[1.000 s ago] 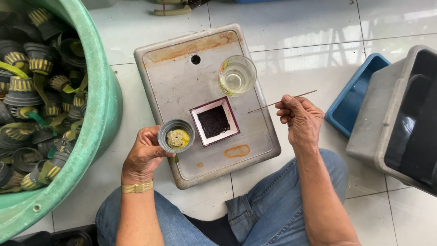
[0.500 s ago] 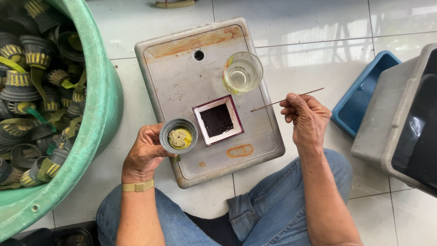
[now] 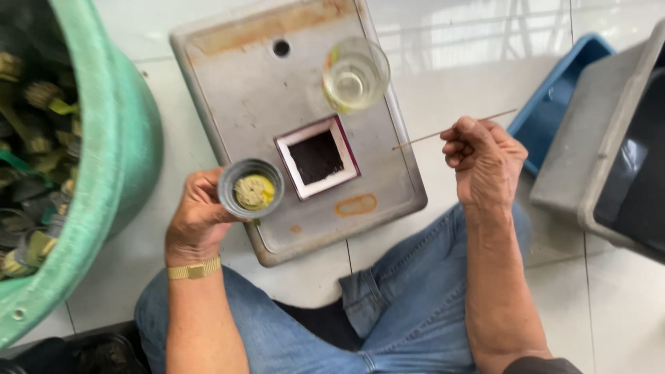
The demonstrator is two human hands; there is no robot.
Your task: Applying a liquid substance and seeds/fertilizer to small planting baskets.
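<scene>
My left hand (image 3: 197,223) grips a small dark round cup (image 3: 251,188) with a yellowish lump inside, held over the near left edge of a grey metal tray (image 3: 249,97). My right hand (image 3: 485,161) pinches a thin stick (image 3: 422,138) whose tip points left toward the tray's right edge. On the tray sit a small square dish with a white and dark red rim, filled with black material (image 3: 317,158), and a clear glass of pale liquid (image 3: 355,76). The tray has a round hole (image 3: 281,48) near its far edge.
A large green tub (image 3: 114,152) full of dark pots and yellow-green parts stands at the left. A grey bin (image 3: 609,173) and a blue tray (image 3: 561,83) lie at the right on the white tiled floor (image 3: 443,76). My knees in blue jeans (image 3: 415,291) are below.
The view has moved closer and shifted. My right hand with the stick has lifted slightly and drifted right of the tray. The left hand keeps the cup in the same place.
</scene>
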